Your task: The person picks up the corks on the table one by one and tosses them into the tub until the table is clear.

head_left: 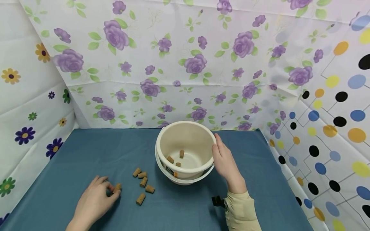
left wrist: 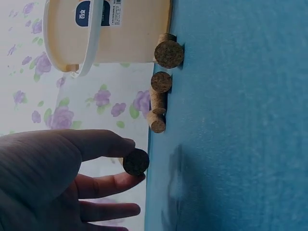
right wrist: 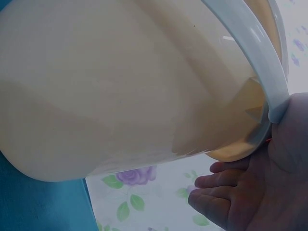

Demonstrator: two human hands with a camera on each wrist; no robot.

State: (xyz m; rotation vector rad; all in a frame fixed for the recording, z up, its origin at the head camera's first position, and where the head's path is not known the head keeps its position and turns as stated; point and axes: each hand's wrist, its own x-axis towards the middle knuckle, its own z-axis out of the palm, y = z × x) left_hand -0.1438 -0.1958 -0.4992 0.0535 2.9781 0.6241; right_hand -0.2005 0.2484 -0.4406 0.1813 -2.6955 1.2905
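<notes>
My left hand [head_left: 93, 199] pinches a cork [left wrist: 136, 161] between thumb and index finger, just over the cloth, with the other fingers extended. Several more corks [head_left: 140, 199] lie loosely grouped to the right of that hand. A cream plastic bucket [head_left: 185, 175] stands upright farther back, its white handle [head_left: 199, 178] lowered over the front. Inside, three corks [head_left: 181, 154] show near the bottom. My right hand [head_left: 226, 162] rests against the bucket's right side at the rim, fingers stretched along the outside; in the right wrist view they extend past the rim near the handle joint.
A blue cloth [head_left: 107, 147] covers the table. Behind it hangs a white sheet with purple flowers [head_left: 173, 73]; patterned sheets also flank the left and right sides. A small black item [head_left: 218, 201] sticks out at the right sleeve's cuff.
</notes>
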